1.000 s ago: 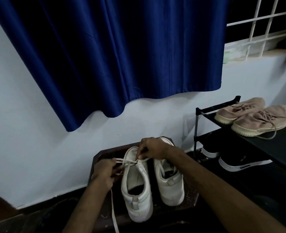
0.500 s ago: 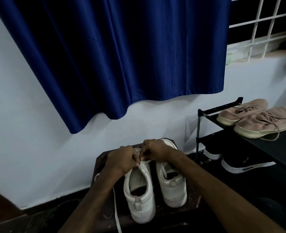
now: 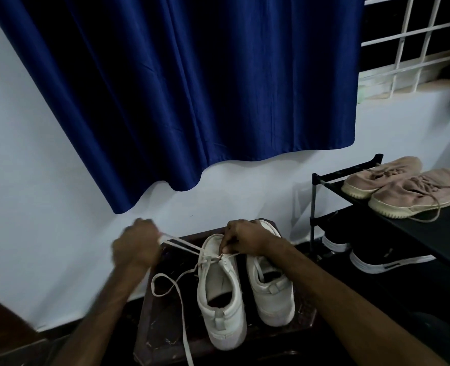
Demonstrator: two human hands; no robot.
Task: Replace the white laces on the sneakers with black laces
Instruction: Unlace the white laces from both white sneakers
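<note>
Two white sneakers stand heel-toward-me on a dark wooden stool (image 3: 165, 336). The left sneaker (image 3: 222, 294) has its white lace (image 3: 184, 247) partly pulled out. My left hand (image 3: 136, 244), blurred, is shut on the lace and holds it taut out to the left of the shoe; a loose loop hangs down over the stool's front. My right hand (image 3: 247, 237) pinches the lace at the eyelets near the left sneaker's toe. The right sneaker (image 3: 270, 289) sits beside it, its toe hidden behind my right hand. No black laces are visible.
A black shoe rack (image 3: 435, 233) stands to the right with a pair of pink sneakers (image 3: 406, 188) on top and black shoes (image 3: 382, 257) on the lower shelf. A blue curtain (image 3: 192, 88) hangs on the white wall behind. A barred window is at the top right.
My left hand has pulled away from the shoe to the left, drawing the white lace out taut. My right hand stays at the eyelets.
</note>
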